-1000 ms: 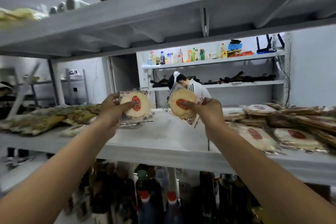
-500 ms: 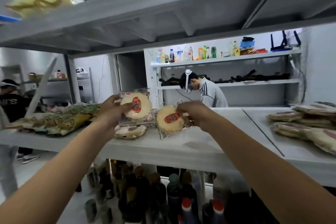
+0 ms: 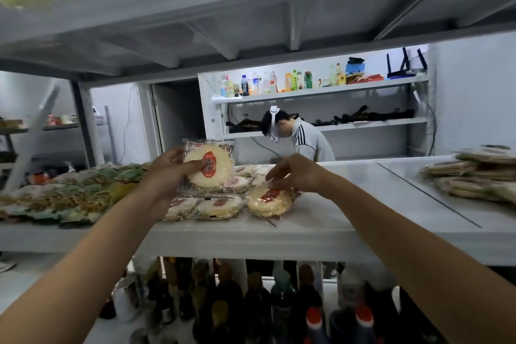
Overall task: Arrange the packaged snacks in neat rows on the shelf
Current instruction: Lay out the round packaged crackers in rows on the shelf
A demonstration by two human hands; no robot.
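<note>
My left hand [image 3: 167,173] grips a clear packet with a round pale cake and a red label [image 3: 209,166], held upright above the white shelf [image 3: 335,212]. A second such packet [image 3: 269,200] lies flat on the shelf, and my right hand [image 3: 296,173] pinches its far edge with curled fingertips. Several more of these cake packets [image 3: 215,207] lie in rows beside and behind it, partly hidden by the held packet.
Green and yellow snack bags [image 3: 72,195] cover the shelf's left part. A pile of flat packets [image 3: 474,176] sits at the right end. Bottles [image 3: 279,301] stand on the shelf below. A person [image 3: 304,139] stands behind the shelf unit.
My right hand has lowered its packet from the air onto the shelf, right of the other cake packets. The view has swung left; my left hand keeps its packet raised.
</note>
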